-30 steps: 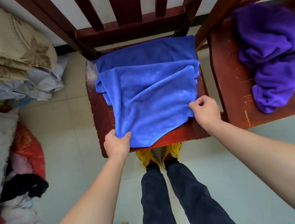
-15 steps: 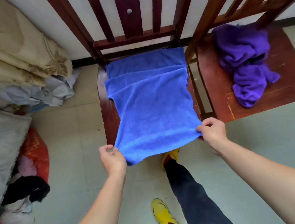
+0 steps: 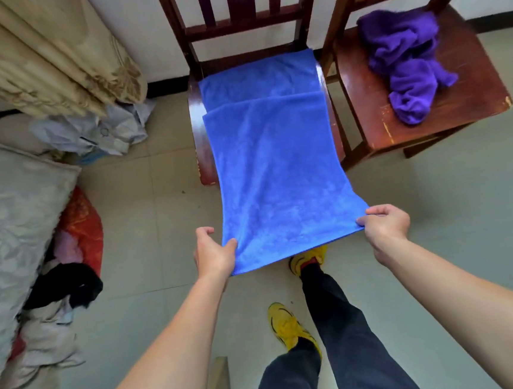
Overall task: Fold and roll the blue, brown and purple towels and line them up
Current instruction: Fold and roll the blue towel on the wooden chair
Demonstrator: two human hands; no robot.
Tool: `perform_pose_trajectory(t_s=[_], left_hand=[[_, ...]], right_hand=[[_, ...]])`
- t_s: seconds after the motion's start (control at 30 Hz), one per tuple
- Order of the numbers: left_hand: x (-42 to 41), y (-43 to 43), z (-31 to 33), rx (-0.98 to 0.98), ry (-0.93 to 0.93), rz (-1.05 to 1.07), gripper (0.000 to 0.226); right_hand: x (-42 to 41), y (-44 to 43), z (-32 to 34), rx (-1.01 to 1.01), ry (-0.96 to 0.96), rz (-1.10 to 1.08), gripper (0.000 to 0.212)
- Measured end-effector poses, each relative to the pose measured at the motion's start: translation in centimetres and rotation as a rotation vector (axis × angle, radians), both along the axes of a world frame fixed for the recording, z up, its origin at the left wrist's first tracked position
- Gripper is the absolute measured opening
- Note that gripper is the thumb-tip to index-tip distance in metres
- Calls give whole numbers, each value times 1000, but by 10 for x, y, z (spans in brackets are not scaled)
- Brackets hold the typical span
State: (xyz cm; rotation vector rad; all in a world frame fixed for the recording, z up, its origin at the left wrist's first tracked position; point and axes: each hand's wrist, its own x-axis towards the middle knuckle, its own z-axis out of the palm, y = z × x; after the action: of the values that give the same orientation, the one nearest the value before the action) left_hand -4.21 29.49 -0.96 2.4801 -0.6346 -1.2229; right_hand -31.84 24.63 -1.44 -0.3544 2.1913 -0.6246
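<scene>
Head view looks down on a dark wooden chair (image 3: 199, 131) whose seat carries the far part of the blue towel (image 3: 274, 168). The towel lies flat from the back edge of the seat. A second layer of it starts at a straight cloth edge running across the seat, a little forward of the back edge. From there the cloth runs past the seat's front edge and hangs stretched in the air above the tiled floor (image 3: 158, 221). The left hand (image 3: 212, 254) pinches the near left corner, thumb on top and fingers under the cloth. The right hand (image 3: 383, 225) grips the near right corner with curled fingers, and the near hem runs taut between the two hands. A second chair (image 3: 470, 61) stands just to the right of the first, and the purple towel (image 3: 408, 63) lies crumpled on its seat, from near the back edge to the middle. Below the held hem, one yellow shoe (image 3: 309, 259) shows partly under the cloth, and the other shoe (image 3: 287, 325) stands nearer on the floor. At the left are a beige curtain (image 3: 51, 57), a grey patterned cushion (image 3: 9, 216) and a heap of clothes (image 3: 62, 292).
</scene>
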Motion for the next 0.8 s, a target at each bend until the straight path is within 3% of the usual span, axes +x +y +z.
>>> perform_pose_trajectory(t_s=[0.23,0.4,0.63,0.7,0.8], left_hand=[[-11,52,1,148,-17,77,32],[-16,66,2,105,77,236,46],[-9,32,14,-35,41,362,73],[-5,6,22,-132,126,427,62],[1,-36,35,-190,256,477,20]], right_hand=[[-17,50,12,-21,14,-5,25],[-24,59,13,-88,-27,-26,23],[-24,27,18,-201,-84,-32,19],[-23,7,21,-231,-107,-32,19],[-22,-27,25,-236,-150,-38,15]])
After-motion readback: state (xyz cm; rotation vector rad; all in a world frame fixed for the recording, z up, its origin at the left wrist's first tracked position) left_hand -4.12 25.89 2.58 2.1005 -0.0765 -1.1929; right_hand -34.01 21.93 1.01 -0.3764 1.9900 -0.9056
